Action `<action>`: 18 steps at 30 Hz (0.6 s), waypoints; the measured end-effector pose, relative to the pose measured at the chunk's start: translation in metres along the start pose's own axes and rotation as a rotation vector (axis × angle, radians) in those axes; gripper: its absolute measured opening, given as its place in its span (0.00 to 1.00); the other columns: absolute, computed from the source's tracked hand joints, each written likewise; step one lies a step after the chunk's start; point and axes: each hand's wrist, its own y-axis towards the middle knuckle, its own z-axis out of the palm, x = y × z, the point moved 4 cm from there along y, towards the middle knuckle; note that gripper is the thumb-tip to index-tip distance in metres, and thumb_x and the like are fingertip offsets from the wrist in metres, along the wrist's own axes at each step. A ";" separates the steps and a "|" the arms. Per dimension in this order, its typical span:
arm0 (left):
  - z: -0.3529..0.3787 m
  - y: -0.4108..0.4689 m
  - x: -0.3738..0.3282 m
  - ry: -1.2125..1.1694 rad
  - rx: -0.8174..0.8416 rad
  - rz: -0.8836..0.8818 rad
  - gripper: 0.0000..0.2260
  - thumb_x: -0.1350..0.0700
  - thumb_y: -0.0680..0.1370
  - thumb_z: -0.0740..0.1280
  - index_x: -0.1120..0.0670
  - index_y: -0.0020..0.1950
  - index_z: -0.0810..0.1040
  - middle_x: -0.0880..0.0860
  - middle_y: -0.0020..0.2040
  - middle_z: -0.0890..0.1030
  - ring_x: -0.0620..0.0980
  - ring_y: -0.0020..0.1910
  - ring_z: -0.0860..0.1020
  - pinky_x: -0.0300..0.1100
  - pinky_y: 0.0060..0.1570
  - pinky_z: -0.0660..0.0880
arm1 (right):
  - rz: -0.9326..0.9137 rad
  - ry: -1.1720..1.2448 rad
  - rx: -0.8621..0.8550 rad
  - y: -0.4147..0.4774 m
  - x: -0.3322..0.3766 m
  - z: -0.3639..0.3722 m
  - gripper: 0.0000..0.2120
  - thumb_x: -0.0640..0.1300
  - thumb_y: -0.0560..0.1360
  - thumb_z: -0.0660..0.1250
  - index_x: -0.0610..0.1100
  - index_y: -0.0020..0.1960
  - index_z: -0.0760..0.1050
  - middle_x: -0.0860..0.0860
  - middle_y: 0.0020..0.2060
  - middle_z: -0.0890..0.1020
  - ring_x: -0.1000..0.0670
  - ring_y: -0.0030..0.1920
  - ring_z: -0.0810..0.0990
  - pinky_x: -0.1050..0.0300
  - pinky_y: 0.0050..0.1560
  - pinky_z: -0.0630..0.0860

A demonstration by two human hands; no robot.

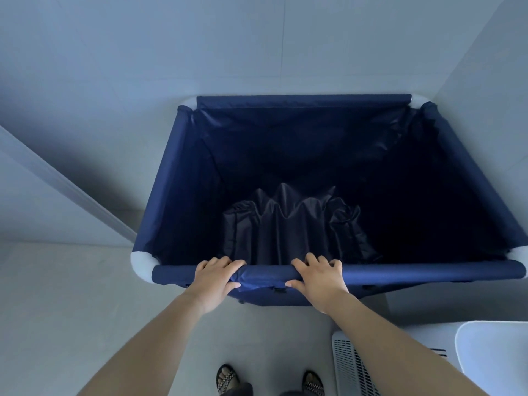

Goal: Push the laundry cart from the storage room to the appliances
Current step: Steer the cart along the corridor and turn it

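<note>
Laundry cart (pixel 183 178), blue cloth on a stiff frame, stood on the floor against the wall, looking light and nearly empty, with left hand (pixel 215 278) and right hand (pixel 317 277) both curled round its near rail.

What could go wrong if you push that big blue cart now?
1. The laundry cart has its far end close to the wall, so pushing straight ahead would likely bump it.
2. The white vented unit stands near the cart's near right corner and could get clipped in a turn.
3. The open sandals are close behind the cart, so toes might get hit if it rolls back.
</note>
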 end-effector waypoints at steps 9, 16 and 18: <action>0.001 0.007 0.011 0.008 0.009 0.048 0.20 0.46 0.81 0.58 0.42 0.72 0.60 0.44 0.62 0.72 0.47 0.62 0.69 0.44 0.64 0.59 | 0.031 0.029 0.032 0.007 0.001 -0.003 0.26 0.68 0.76 0.49 0.55 0.68 0.62 0.51 0.59 0.71 0.47 0.56 0.71 0.47 0.57 0.64; 0.002 0.009 0.014 -0.010 -0.010 0.085 0.20 0.45 0.80 0.58 0.42 0.72 0.59 0.44 0.63 0.71 0.48 0.62 0.69 0.46 0.62 0.58 | 0.055 0.013 -0.006 0.007 0.001 -0.002 0.27 0.68 0.76 0.49 0.55 0.69 0.61 0.52 0.59 0.71 0.47 0.57 0.71 0.48 0.57 0.64; 0.002 0.007 0.014 0.009 -0.016 0.087 0.21 0.45 0.80 0.58 0.42 0.72 0.59 0.44 0.64 0.71 0.48 0.63 0.68 0.47 0.64 0.58 | 0.052 0.038 -0.017 0.006 0.002 -0.001 0.27 0.68 0.76 0.49 0.55 0.69 0.61 0.53 0.59 0.71 0.48 0.57 0.71 0.49 0.58 0.63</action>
